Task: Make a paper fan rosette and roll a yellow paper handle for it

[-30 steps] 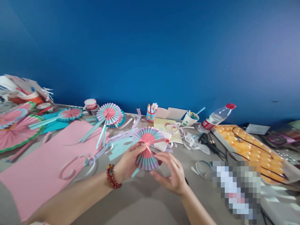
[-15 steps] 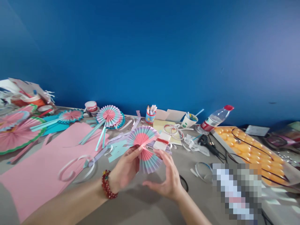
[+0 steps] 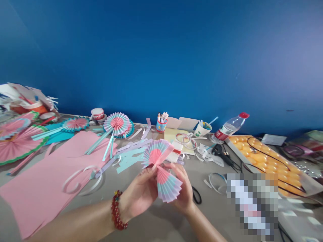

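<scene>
A pleated paper fan (image 3: pixel 161 168), pink at its centre with blue and lilac bands, is held just above the table, spread into an upper and a lower half. My left hand (image 3: pixel 141 195), with a red bead bracelet at the wrist, pinches the fan at its middle. Behind the lower half, my right hand (image 3: pixel 185 188) has its fingers closed on the fan. Finished fans on paper sticks (image 3: pixel 116 125) lie further back.
A large pink sheet (image 3: pixel 40 181) covers the left of the table, with curled paper strips (image 3: pixel 80 178) on it. Big pink fans (image 3: pixel 17 141), a pencil cup (image 3: pixel 161 125), a paper cup (image 3: pixel 203 129), a water bottle (image 3: pixel 229 127), scissors (image 3: pixel 196 195) and a box of orange balls (image 3: pixel 264 158) lie around.
The lower half of the fan has swung out to the right and down. My right hand went from open beside the fan to closed behind it. Both hands came slightly nearer.
</scene>
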Demonstrator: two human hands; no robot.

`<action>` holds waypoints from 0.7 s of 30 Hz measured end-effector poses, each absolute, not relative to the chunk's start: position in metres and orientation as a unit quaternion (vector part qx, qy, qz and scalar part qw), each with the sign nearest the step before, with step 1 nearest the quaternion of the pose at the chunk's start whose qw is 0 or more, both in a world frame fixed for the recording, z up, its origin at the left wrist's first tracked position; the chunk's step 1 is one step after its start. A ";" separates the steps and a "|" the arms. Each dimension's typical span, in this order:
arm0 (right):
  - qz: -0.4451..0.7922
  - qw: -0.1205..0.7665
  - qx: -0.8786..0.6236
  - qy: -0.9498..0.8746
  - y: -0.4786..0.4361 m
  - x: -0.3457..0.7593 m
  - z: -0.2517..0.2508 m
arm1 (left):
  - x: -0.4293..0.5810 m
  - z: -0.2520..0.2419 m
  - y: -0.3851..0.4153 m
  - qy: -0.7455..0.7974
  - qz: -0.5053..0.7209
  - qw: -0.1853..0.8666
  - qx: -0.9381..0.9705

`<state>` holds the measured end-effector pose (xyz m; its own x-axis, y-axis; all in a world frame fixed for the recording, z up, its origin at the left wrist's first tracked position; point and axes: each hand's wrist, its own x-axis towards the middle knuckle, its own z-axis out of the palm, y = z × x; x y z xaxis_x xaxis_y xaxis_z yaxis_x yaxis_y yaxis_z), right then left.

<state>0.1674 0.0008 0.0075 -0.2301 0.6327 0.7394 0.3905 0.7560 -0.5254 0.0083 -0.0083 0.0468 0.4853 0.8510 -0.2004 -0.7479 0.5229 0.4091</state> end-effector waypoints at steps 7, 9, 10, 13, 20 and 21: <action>0.102 0.558 -0.313 -0.762 -0.005 0.169 0.033 | 0.012 0.040 -0.011 0.170 0.438 0.867 0.166; 0.113 0.553 -0.310 -0.765 -0.006 0.170 0.036 | 0.010 0.036 -0.008 0.171 0.450 0.859 0.174; 0.121 0.548 -0.311 -0.767 -0.006 0.171 0.037 | 0.009 0.034 -0.007 0.172 0.457 0.854 0.181; 0.144 0.544 -0.314 -0.765 -0.004 0.172 0.034 | 0.008 0.030 -0.005 0.176 0.464 0.846 0.196; 0.195 0.562 -0.333 -0.732 -0.001 0.175 0.016 | 0.008 0.030 -0.004 0.203 0.464 0.836 0.213; 0.203 0.560 -0.339 -0.728 -0.001 0.176 0.013 | 0.008 0.030 -0.004 0.207 0.463 0.834 0.218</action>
<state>0.1755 -0.0014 0.0130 -0.1430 0.7211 0.6779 0.2673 0.6876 -0.6750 0.0076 -0.0036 0.0298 0.4849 0.8626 -0.1442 -0.6822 0.4763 0.5548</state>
